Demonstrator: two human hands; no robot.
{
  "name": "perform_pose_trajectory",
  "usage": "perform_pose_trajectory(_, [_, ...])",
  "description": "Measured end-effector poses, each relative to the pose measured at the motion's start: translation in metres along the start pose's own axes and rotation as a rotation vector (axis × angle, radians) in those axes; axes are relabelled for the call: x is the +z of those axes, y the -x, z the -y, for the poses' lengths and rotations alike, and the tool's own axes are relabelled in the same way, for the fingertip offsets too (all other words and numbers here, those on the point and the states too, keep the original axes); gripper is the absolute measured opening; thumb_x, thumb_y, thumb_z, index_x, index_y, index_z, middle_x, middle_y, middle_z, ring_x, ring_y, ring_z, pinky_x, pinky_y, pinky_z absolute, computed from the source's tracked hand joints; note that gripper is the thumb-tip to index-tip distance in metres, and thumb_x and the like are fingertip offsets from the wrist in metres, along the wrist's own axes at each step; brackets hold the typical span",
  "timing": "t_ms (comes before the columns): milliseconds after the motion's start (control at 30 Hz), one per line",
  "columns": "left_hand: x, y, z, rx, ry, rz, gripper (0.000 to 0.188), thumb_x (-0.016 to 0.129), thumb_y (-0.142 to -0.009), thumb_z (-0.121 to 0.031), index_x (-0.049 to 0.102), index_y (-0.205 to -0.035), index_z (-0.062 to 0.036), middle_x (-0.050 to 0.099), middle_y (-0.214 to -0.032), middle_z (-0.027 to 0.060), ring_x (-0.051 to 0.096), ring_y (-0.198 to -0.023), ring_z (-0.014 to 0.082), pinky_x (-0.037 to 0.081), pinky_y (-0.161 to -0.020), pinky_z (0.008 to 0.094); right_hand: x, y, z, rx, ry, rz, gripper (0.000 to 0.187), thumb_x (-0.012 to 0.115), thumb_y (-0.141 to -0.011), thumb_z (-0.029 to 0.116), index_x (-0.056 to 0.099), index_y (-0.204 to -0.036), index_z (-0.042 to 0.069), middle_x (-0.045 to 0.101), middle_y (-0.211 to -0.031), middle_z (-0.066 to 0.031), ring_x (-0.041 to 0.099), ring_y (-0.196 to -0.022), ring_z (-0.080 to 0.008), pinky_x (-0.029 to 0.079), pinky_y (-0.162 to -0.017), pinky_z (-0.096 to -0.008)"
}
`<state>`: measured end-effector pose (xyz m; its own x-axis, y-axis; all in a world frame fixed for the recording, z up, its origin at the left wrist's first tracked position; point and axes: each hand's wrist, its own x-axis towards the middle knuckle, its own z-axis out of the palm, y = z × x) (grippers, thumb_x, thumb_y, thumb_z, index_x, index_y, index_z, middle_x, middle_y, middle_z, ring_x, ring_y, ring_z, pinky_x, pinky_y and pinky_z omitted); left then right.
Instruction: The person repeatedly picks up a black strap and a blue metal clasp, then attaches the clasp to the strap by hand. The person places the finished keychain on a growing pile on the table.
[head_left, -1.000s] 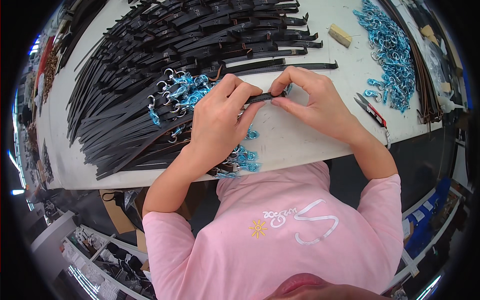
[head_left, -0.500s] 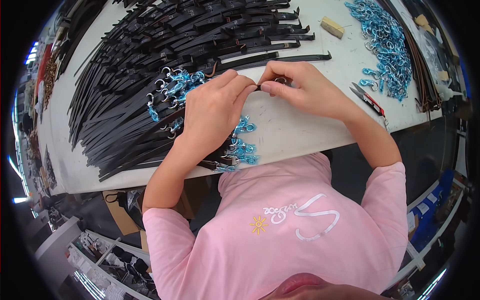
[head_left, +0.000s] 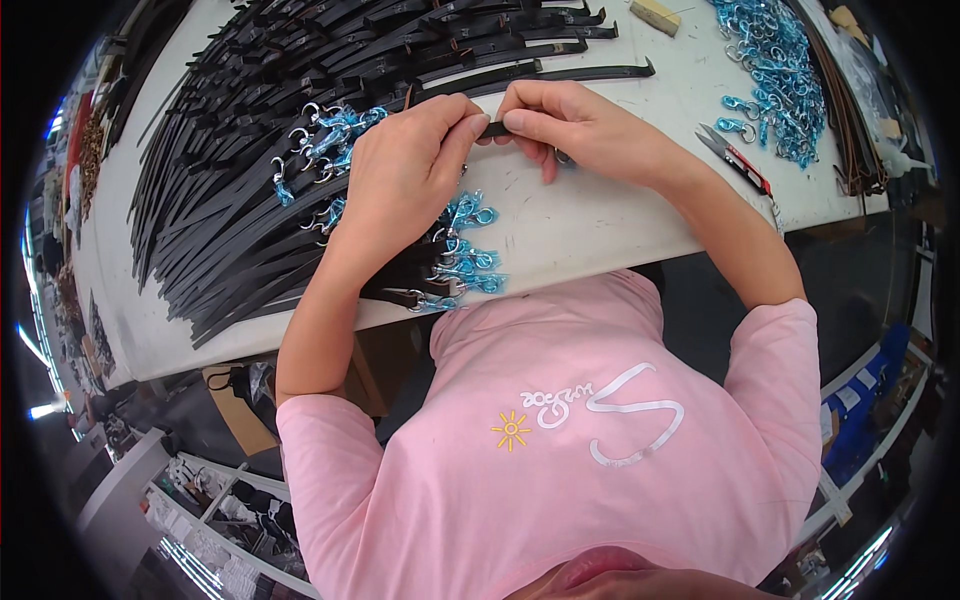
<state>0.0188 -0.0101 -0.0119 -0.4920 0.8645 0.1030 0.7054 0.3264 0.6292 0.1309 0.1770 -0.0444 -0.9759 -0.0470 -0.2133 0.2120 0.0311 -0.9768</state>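
Between my two hands, a short stretch of black strap [head_left: 495, 130] shows above the table. My left hand [head_left: 405, 160] pinches one side of it with thumb and fingertips. My right hand [head_left: 590, 130] grips the other side between thumb and forefinger, its lower fingers curled beneath. A bit of metal [head_left: 562, 157] peeks out by the right fingers; its kind is mostly hidden. Blue-wrapped metal snap hooks [head_left: 470, 210] lie beside my left wrist, several joined to black straps. More wrapped hooks [head_left: 335, 135] rest on the strap pile left of that hand.
Many black straps [head_left: 230, 200] cover the table's left and far parts. Red-handled snips [head_left: 738, 165] lie to the right, near a heap of blue-wrapped hooks [head_left: 775, 80]. A tan block [head_left: 655, 15] sits at the back. Brown straps [head_left: 850, 150] hang along the right table edge [head_left: 870, 205].
Both hands stay together, a little higher in view, and more of the black strap shows between them. The lower fingers of my right hand have come down. The whole view has shifted slightly.
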Motion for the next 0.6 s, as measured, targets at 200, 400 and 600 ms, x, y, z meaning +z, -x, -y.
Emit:
perform_pose_trajectory(200, [0.002, 0.002, 0.0, 0.059, -0.06, -0.014, 0.016, 0.06, -0.096, -0.018, 0.07, -0.094, -0.0053, 0.068, -0.077, 0.0116, 0.067, -0.071, 0.0334, 0.05, -0.062, 0.0414, 0.01, 0.008, -0.001, -0.328, 0.633, -0.188, 0.018, 0.053, -0.1, 0.02, 0.059, -0.101, 0.002, 0.066, -0.082, -0.0142, 0.065, -0.074, -0.031, 0.05, -0.069, -0.0428])
perform_pose_trajectory(400, [0.003, 0.003, 0.005, 0.106, -0.043, -0.024, 0.011, 0.064, -0.094, -0.015, 0.07, -0.096, -0.0063, 0.068, -0.078, 0.0103, 0.065, -0.065, 0.0305, 0.049, -0.058, 0.0386, 0.019, 0.006, -0.007, -0.332, 0.64, -0.237, 0.013, 0.057, -0.099, 0.015, 0.058, -0.099, 0.003, 0.062, -0.085, -0.016, 0.06, -0.074, -0.0312, 0.047, -0.068, -0.0399])
perform_pose_trajectory(600, [0.002, 0.006, 0.002, 0.193, -0.095, -0.073, 0.016, 0.075, -0.087, -0.019, 0.07, -0.097, -0.0083, 0.064, -0.081, 0.0048, 0.06, -0.058, 0.0228, 0.047, -0.054, 0.034, 0.015, 0.004, 0.0, -0.16, 0.424, -0.167, 0.019, 0.057, -0.102, 0.02, 0.06, -0.099, 0.002, 0.058, -0.08, -0.0062, 0.057, -0.07, -0.0137, 0.049, -0.067, -0.0345])
